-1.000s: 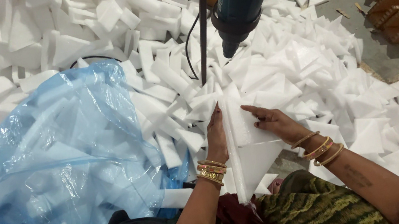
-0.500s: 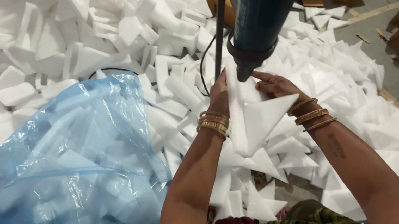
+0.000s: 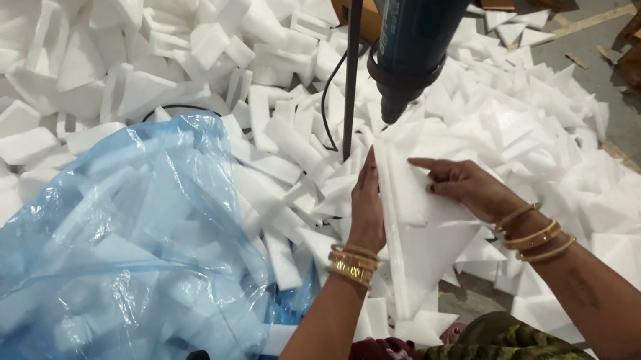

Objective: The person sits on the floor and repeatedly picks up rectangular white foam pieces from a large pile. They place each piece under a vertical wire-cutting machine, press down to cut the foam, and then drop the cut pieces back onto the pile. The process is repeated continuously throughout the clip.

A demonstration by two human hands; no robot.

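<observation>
Pressing a white folded foam triangle piece (image 3: 421, 232) together under the dark blue heat gun nozzle (image 3: 407, 82): left hand (image 3: 366, 211) flat against its left edge, right hand (image 3: 466, 188) with fingers spread on its face. Beside it, a translucent blue plastic bag (image 3: 98, 281) stuffed with foam; beyond, a heap of white foam offcuts (image 3: 149, 53). Next probably needs a steady seam beneath the nozzle.

Left hand (image 3: 365, 207) edge-on, fingers straight; right hand (image 3: 465, 186) flat, palm down — both centre frame, forearms reaching up from below.
</observation>
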